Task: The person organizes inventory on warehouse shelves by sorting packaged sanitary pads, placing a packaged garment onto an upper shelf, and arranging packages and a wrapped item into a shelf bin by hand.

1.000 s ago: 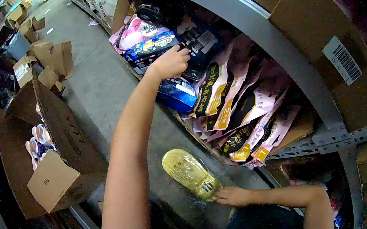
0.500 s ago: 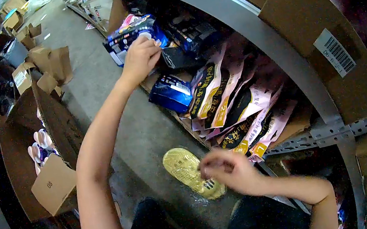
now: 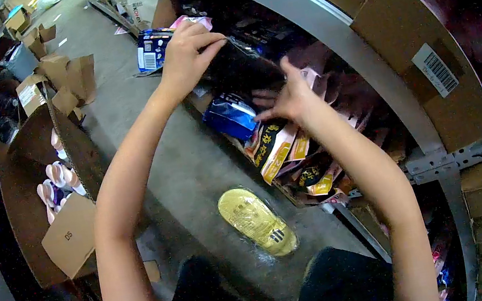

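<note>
Left hand [image 3: 184, 58]: thumb and forefinger pinched together on the edge of a dark, glossy plastic package [image 3: 247, 48], which stretches between the two hands; its full outline is lost in shadow. Right hand [image 3: 294, 101]: open, fingers spread, no hold visible. At its fingertips, a shiny blue plastic packet [image 3: 231, 116]; contact unclear. Below that hand, toward the wearer, flat pink, black and gold packets [image 3: 277, 149]. Just left of the left hand, a dark blue barcoded packet [image 3: 151, 54]. Well below both hands, a yellow oval slipper in clear plastic [image 3: 255, 219] on grey concrete floor [image 3: 173, 162].
</note>
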Demonstrator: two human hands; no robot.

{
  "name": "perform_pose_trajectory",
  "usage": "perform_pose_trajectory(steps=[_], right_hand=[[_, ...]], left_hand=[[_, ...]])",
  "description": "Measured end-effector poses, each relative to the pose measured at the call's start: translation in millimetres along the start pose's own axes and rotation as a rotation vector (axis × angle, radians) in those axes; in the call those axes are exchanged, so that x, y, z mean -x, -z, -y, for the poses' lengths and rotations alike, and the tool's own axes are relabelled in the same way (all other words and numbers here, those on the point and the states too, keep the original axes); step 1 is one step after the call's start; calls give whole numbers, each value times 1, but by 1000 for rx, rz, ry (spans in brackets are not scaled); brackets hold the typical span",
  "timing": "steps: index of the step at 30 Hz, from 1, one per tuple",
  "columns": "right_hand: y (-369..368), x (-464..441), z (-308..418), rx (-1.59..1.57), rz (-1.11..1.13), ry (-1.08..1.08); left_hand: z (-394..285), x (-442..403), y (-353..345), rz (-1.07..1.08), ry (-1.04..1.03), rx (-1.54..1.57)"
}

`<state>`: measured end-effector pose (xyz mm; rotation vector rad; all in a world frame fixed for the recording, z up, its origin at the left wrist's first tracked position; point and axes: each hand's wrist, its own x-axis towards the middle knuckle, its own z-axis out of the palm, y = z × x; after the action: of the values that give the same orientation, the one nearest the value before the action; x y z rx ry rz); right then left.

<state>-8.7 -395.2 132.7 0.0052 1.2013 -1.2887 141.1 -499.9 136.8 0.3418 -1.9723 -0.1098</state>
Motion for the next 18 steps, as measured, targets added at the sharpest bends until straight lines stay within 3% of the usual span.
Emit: perform_pose_trajectory(steps=[2, 5, 6, 8, 9, 10, 11, 12, 13, 15, 17, 18], right_hand=[[-3, -1, 9, -69, 111, 100], [-7, -28, 15, -43, 36, 136], [-3, -37, 17, -88, 12, 116], [-6, -16, 17, -66, 70, 107], [-7, -11, 18, -38, 99, 190], [-7, -2, 19, -11, 126, 271], [-9, 16, 23, -54, 173, 242], [1, 17, 31, -86, 371, 166], [-1, 31, 33, -84, 422, 166], [9, 53, 31, -52, 546, 112], [27, 61, 18, 48, 465, 165], [37, 62, 11, 95, 477, 190]], left_hand=[[-8, -2, 8, 35, 3, 12], [-18, -3, 18, 332, 43, 228], [-17, -4, 23, 330, 39, 229], [-4, -6, 37, 674, 309, 486], [12, 0, 35, 457, 370, 581], [8, -3, 46, 299, 684, 395], [23, 2, 50, 258, 887, 359], [37, 6, 56, 214, 1087, 319], [39, 8, 63, 212, 1084, 319], [36, 11, 73, 742, 1348, 127], [32, 28, 66, 1093, 1414, 322], [29, 40, 57, 1155, 1433, 400]])
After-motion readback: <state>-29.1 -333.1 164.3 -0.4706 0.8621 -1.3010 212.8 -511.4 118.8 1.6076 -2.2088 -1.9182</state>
